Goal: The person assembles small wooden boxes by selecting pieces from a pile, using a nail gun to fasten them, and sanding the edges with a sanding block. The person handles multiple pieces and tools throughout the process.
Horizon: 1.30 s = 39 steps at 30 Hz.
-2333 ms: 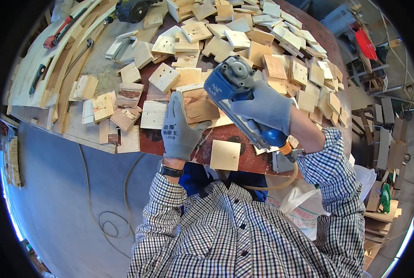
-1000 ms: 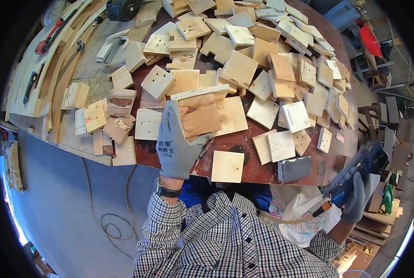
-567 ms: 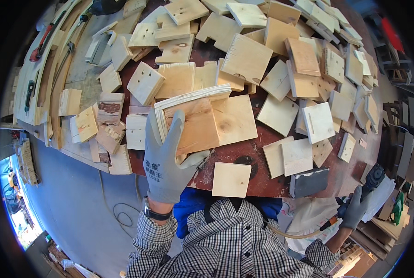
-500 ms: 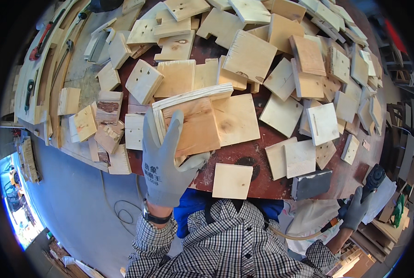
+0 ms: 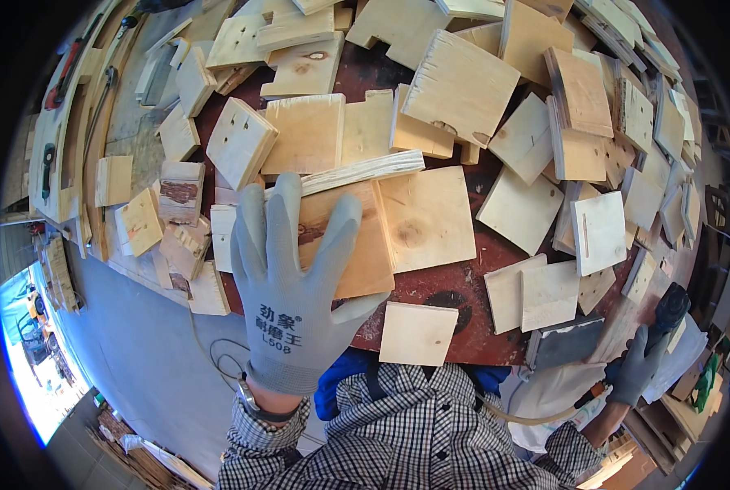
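My left hand [image 5: 296,302], in a grey glove, lies with its fingers spread over an orange-brown square board [image 5: 349,237] in front of me. Along the far edge of that board stands a narrow plywood strip [image 5: 365,173], which the fingertips reach. A paler square board [image 5: 426,216] with a knot sits against its right side. Far to the right, beyond the table's near edge, my gloved right hand [image 5: 633,371] is closed round a black air tool [image 5: 667,314]. A hose [image 5: 536,421] with an orange fitting runs to it. The tool's exact kind is unclear.
Many loose wooden blocks [image 5: 461,86] are heaped across the dark red table [image 5: 430,290]. A small square board [image 5: 418,333] lies at the near edge, left of a dark grey block [image 5: 565,343]. Long strips and hand tools [image 5: 63,73] line the left side.
My left hand has shifted from gripping the strip's left end to lying with fingers spread over the brown board. The view has moved slightly; my right hand still holds the tool.
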Tool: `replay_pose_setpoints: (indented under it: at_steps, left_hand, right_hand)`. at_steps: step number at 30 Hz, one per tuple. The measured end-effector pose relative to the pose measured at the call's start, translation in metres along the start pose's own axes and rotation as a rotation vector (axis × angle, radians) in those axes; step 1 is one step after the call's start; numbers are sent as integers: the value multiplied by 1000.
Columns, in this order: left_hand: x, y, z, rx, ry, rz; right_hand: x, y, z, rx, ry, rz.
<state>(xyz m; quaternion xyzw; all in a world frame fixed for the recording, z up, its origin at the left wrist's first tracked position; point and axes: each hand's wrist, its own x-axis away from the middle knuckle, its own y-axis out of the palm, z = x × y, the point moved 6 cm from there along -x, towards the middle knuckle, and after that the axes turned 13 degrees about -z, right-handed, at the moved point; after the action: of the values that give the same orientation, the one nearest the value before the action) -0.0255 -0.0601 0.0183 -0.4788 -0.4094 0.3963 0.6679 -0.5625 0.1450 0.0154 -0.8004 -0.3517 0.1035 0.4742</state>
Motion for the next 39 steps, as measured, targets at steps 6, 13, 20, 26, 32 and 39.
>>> replay_pose_setpoints:
  at_steps: [6,13,20,26,32,39]
  left_hand:
    - [-2,-8,-1,-11,30,13]
    - [5,15,-16,166,126,215]
    - [-2,7,10,-170,147,109]
    - [-8,19,-1,-265,172,193]
    - [-5,10,12,-305,173,150]
    - [-6,18,5,-264,319,153]
  right_hand:
    - [-9,11,-4,-5,-81,-28]
    - [-17,38,-3,156,-68,-4]
    - [-17,61,-44,216,-294,58]
    - [-8,62,-52,253,-35,51]
    - [-7,70,-48,156,62,-108]
    - [-27,63,-43,35,-174,57]
